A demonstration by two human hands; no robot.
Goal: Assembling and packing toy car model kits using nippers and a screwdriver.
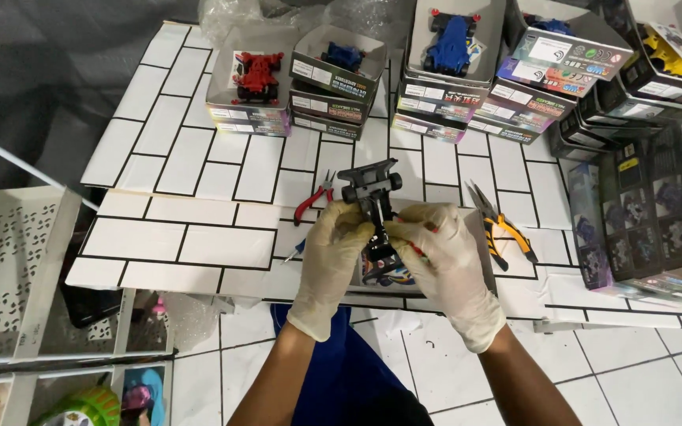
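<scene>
Both my hands wear pale latex gloves and hold a small black toy race car chassis [374, 197] with black wheels, raised above the tiled work board [199, 197]. My left hand [333, 252] grips its left side near the middle. My right hand [444, 256] grips the right side and lower part, with something thin and red showing between its fingers. Under the hands lies an open box [388, 276] with coloured parts, mostly hidden.
Red-handled pliers [315, 199] lie left of the car; yellow-and-black cutters [503, 229] lie to the right. Open boxes with a red car [256, 75] and blue cars [449, 43] stand at the back, more stacked boxes [649, 205] on the right. A white perforated rack [9, 260] is at left.
</scene>
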